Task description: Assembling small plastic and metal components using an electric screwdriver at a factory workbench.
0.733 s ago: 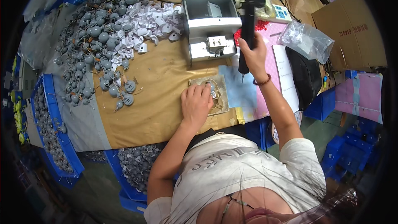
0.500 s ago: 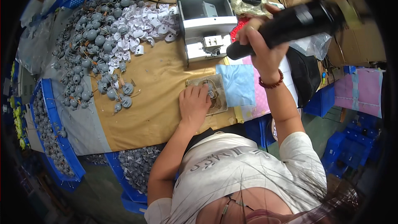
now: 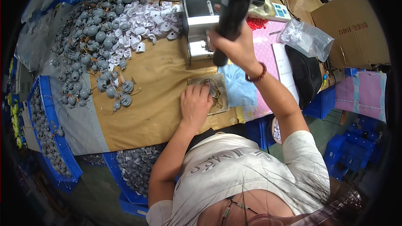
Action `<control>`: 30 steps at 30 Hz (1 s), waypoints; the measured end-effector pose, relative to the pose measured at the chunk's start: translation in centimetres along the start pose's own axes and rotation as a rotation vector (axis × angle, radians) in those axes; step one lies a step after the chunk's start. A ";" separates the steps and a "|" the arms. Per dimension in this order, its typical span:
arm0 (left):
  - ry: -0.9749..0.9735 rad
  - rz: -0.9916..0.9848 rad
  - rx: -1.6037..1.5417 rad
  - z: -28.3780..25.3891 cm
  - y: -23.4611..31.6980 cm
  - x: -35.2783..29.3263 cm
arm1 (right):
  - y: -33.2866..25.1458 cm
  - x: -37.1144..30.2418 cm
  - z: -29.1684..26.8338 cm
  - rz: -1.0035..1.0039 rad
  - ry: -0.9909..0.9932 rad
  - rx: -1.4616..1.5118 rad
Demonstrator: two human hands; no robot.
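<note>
My left hand [image 3: 195, 102] rests on a square worn board [image 3: 222, 104], its fingers drawn together against a small grey part [image 3: 213, 89] that sits in the board's middle. The fingertips partly cover that part. Raised above the table, my right hand [image 3: 235, 46] is wrapped round a thick black handheld tool [image 3: 233, 10], held steeply tilted; motion blur hides its exact kind. Behind the tool stands a white and silver machine [image 3: 201, 25] with an open-topped tray. A light blue cloth [image 3: 240, 86] lies at the board's right edge.
Grey round parts with wires [image 3: 90, 33] and white plastic pieces [image 3: 140, 27] are heaped on the left. Blue bins [image 3: 69, 150] of grey parts stand below. At right are a black pouch [image 3: 302, 77], a plastic bag [image 3: 307, 37] and a cardboard box [image 3: 349, 31].
My right hand has swung the black tool leftward, turning it from nearly level to steep, now in front of the machine. My left hand stays on the board.
</note>
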State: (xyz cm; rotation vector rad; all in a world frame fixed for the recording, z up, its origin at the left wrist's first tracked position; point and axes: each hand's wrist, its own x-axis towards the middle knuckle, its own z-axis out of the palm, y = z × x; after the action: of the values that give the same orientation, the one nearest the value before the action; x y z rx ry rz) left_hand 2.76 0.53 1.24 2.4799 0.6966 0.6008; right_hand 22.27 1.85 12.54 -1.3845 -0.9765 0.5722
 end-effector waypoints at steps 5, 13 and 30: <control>-0.009 0.004 0.002 0.1 -0.1 0.1 | 0.2 -5.9 0.5 0.045 0.008 0.112; 0.037 0.043 0.070 0.5 -0.3 0.0 | 1.5 -8.5 0.5 -0.126 -0.130 0.023; -0.036 0.001 -0.061 -0.5 -0.5 0.4 | 3.7 -11.2 -0.8 -0.293 -0.317 -0.009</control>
State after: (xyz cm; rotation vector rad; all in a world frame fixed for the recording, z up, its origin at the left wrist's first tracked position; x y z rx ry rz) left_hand 2.63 1.30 1.49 2.4290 0.6531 0.5680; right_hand 17.98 -7.26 6.40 -1.1489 -1.4108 0.5740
